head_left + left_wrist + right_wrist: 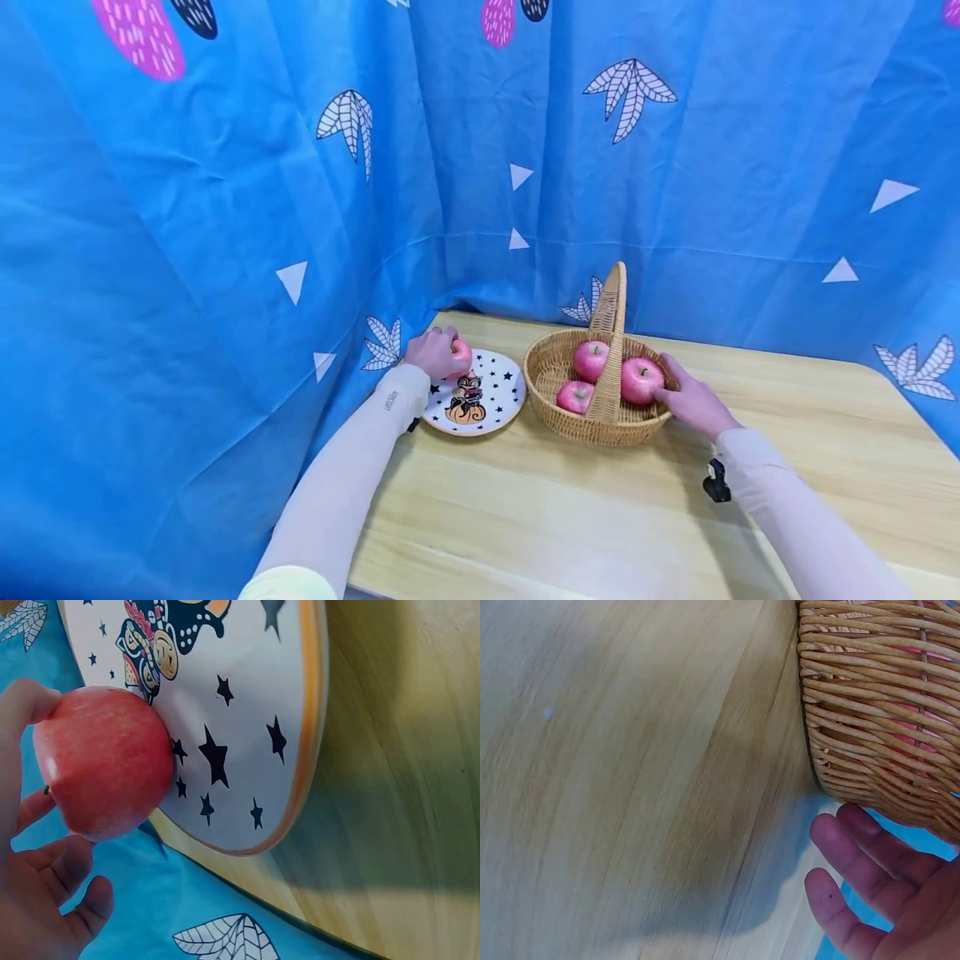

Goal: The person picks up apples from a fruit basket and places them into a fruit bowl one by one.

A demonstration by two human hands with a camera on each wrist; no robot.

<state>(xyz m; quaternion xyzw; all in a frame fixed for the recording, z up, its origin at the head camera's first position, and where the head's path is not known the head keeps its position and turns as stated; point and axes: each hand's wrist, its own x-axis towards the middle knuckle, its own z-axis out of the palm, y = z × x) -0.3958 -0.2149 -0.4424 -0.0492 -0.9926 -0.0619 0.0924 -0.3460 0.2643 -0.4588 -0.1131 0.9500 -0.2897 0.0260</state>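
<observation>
In the head view, my left hand holds a red apple over the far left part of a white plate printed with stars and a cat on a pumpkin. Seen from the left wrist, thumb and fingers grip the apple, which appears to touch the plate. My right hand grips the right rim of a wicker basket, thumb over the edge beside an apple. Several of its fingers extend loosely outside the weave. Two more apples, one behind and one in front, lie in the basket.
The plate and basket stand close together on a light wooden table. An arched handle rises over the basket. Blue patterned cloth hangs along the table's left and far sides.
</observation>
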